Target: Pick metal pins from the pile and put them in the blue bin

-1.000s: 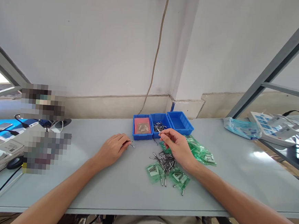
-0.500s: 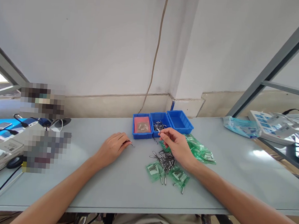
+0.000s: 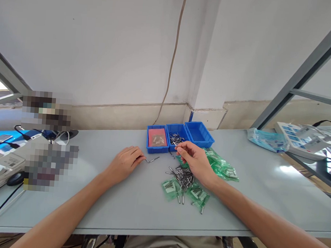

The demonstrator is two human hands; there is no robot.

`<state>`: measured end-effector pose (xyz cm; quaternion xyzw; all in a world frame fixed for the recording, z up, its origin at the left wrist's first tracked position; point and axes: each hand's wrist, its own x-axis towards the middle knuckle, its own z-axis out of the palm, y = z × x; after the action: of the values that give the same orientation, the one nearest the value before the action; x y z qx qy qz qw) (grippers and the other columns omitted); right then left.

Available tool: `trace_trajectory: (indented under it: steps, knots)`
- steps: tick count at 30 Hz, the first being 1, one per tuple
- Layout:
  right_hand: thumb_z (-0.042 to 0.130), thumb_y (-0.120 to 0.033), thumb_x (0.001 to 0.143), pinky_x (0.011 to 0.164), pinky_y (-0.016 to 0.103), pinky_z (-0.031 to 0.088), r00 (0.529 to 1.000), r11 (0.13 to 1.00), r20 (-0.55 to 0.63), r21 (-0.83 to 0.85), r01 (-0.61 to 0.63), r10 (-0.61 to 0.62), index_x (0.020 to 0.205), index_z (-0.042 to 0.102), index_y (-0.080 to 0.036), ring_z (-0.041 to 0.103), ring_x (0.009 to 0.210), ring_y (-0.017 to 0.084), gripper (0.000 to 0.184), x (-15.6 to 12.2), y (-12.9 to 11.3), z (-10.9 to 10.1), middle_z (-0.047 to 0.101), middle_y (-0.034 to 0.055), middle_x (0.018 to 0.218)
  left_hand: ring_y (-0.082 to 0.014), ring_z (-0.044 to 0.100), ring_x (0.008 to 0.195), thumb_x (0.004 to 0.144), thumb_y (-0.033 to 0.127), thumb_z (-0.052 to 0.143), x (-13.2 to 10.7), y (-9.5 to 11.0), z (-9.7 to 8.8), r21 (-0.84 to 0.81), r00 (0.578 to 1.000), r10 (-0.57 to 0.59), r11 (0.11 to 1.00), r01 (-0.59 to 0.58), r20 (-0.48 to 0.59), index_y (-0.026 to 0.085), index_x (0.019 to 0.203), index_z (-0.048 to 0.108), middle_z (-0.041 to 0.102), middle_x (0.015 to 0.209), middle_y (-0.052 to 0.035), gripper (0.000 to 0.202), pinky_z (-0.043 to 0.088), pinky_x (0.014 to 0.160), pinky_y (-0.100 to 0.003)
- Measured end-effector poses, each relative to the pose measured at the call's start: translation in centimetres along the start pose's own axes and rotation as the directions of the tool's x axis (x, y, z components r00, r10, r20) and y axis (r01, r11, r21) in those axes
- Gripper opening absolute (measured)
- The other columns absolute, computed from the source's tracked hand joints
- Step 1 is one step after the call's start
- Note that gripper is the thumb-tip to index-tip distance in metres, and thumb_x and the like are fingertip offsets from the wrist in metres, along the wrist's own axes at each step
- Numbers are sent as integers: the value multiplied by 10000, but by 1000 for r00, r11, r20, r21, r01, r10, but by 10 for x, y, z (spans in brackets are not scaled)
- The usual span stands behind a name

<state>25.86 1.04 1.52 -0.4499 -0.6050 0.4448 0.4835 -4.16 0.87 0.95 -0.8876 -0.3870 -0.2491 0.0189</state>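
My left hand point(image 3: 125, 162) rests on the table, thumb and fingertips pinched together on a thin metal piece that is mostly hidden. Just past those fingertips a slim metal pin point(image 3: 154, 159) shows on the table; whether it touches the held piece is unclear. My right hand point(image 3: 196, 161) is raised near the front of the middle blue bin point(image 3: 188, 132), pinching a small metal pin point(image 3: 175, 144). Below it lies a pile of metal pins point(image 3: 183, 176), with small green plastic bags point(image 3: 169, 190) around it. More pins fill part of the middle bin.
The left blue bin point(image 3: 147, 141) holds a red sheet and a clear bag of small parts. On the right is another blue bin point(image 3: 199, 131), beside a larger green bag point(image 3: 226, 169). Cables and boxes point(image 3: 13, 160) crowd the left; a blue plastic bag point(image 3: 267, 140) lies right.
A slim metal pin now shows beyond my left fingertips, where only a short tip stuck out before. Both hands stay in nearly the same place.
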Motion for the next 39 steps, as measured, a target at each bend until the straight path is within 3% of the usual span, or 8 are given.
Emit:
trace_trajectory:
  steps: [39]
  knots:
    - [684, -538, 921, 626, 313, 460, 1000, 1000, -2, 12, 3, -3, 959, 703, -230, 531, 688, 172, 311, 0, 0, -1, 674, 31, 843, -178, 525, 750, 1119, 310, 423, 0, 0, 0, -28, 1000, 7, 1000, -7, 11, 202, 934, 586, 637, 865, -21, 270, 427, 744, -317]
